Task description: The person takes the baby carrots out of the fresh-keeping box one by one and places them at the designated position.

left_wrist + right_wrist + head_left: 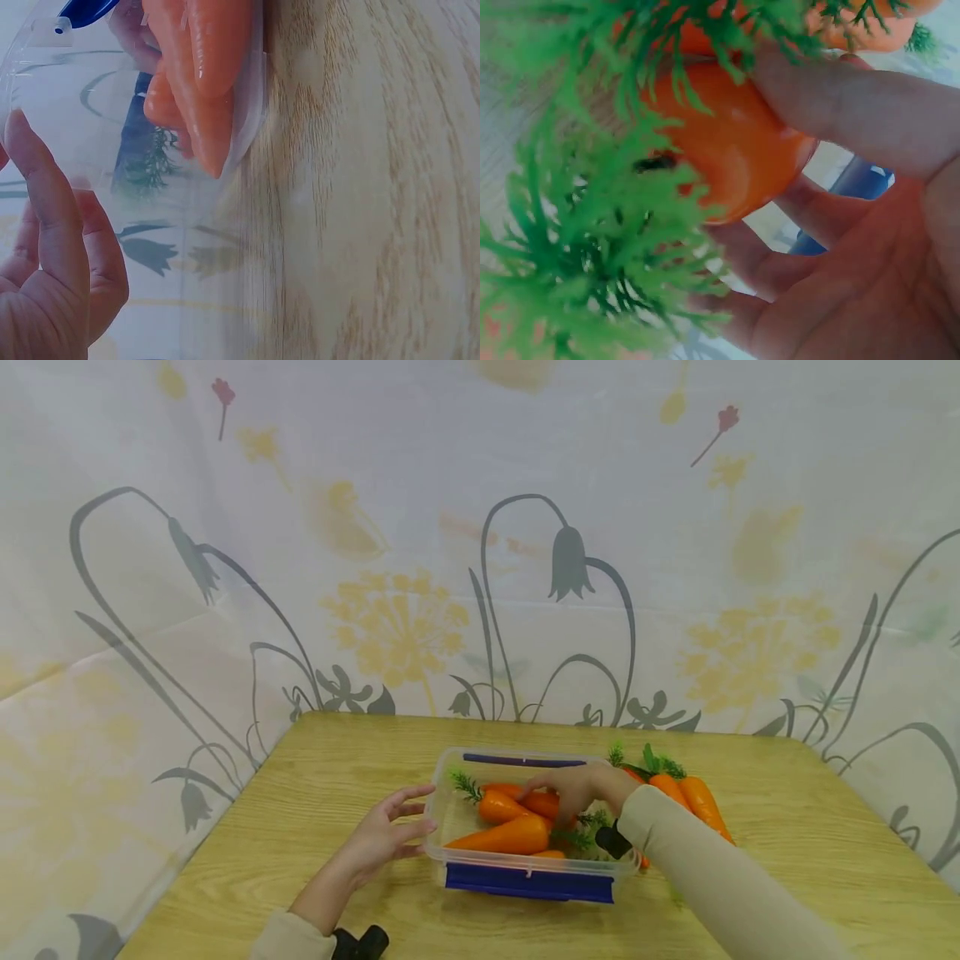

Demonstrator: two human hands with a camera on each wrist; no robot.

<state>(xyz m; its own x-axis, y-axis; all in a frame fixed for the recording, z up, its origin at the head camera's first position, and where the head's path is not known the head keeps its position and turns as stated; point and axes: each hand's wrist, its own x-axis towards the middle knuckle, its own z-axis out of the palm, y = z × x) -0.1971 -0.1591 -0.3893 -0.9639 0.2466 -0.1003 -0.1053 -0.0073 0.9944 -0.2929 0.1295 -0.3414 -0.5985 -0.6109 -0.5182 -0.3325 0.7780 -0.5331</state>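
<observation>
Gripping carrot (739, 154) in right fingers (750, 262), stem end (656, 163) toward nine o'clock in right-wrist view, left fingers (54, 202) loose beside box (487, 859)!

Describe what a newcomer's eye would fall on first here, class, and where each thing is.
Likely the bright orange carrots, piled in a clear plastic box with a blue front clip on the wood-grain table. Next, the right hand inside it, gripping one carrot, with the left hand at the box's left end. Behind, grey drooping flowers mark the pale backdrop.
</observation>
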